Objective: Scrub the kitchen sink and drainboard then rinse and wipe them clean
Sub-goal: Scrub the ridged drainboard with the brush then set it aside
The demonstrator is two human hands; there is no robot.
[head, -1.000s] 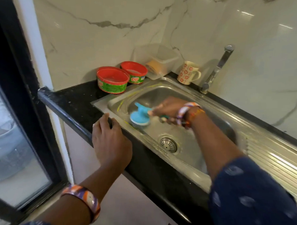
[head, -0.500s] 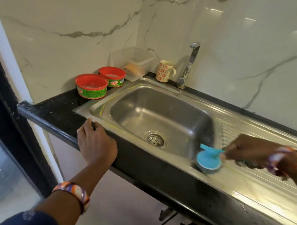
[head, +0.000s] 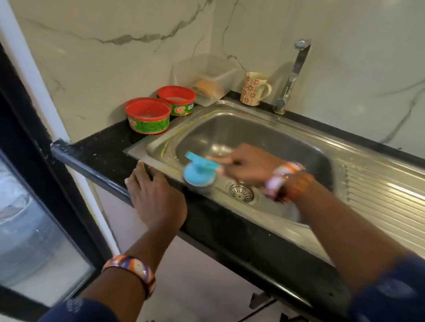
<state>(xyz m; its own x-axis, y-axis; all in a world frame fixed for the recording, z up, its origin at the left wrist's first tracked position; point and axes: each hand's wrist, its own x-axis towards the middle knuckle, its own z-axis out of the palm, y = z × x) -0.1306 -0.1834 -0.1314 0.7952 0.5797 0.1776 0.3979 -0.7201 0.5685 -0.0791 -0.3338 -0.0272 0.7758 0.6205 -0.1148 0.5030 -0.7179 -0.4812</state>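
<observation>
1. Black stone table (head: pixel 104 151): its front edge is pressed by the left hand (head: pixel 154 200), laid flat with fingers straight at the sink's near-left corner; nothing is gripped.

2. Two round red-rimmed green detergent tubs (head: pixel 148 118), stood at 11 o'clock from the basin, touching or nearly touching each other; a clear plastic lidded box (head: pixel 206 79) is set just behind them against the marble wall.

3. Stainless steel sink (head: pixel 266 134): yellowish streaks are seen on its left rim. A round perforated drain (head: pixel 241 192) is set in the basin floor near the front wall.

4. Blue round-headed plastic scrub brush (head: pixel 198 171): held at the basin's near-left corner, its head toward 9 o'clock of the gripping hand, its handle lying roughly left to right. The head is motion-blurred; contact with the steel cannot be confirmed.

5. Right hand (head: pixel 245 164): fingers are curled round the brush handle, inside the basin, just above the drain. It is the only hand on the tool.

6. Cream mug with red flower print (head: pixel 253 88) and a chrome lever tap (head: pixel 293 77), at 1 o'clock behind the basin.

7. Ribbed steel drainboard (head: pixel 391 201), at 3 o'clock of the basin.

Judgement: scrubbing is under way; rinsing and wiping are judged not yet begun. The next stroke is likely governed by the brush head lying left of the right hand.
</observation>
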